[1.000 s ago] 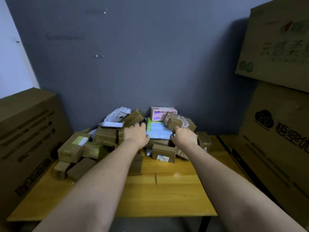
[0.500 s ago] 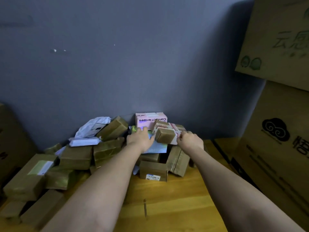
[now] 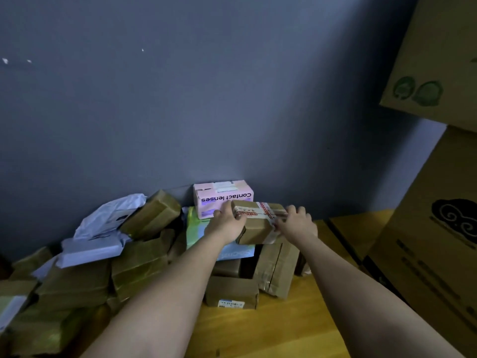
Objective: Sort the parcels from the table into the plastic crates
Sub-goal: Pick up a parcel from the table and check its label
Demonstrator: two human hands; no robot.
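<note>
Two hands, left hand (image 3: 227, 223) and right hand (image 3: 296, 223), clasped the taped brown parcel (image 3: 258, 224) between them atop the pile, best lifted straight up, since the pink contact-lens box (image 3: 223, 196) sat just beyond the fingers and the teal packet (image 3: 198, 229) lay beneath the left wrist.

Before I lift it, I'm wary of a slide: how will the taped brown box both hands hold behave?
The taped brown box keeps square edges, so it is probably stiff. Left hand and right hand span it easily, so it is likely light. It rests atop a loose pile, against the pink contact lenses box, so neighbours may shift.
</note>
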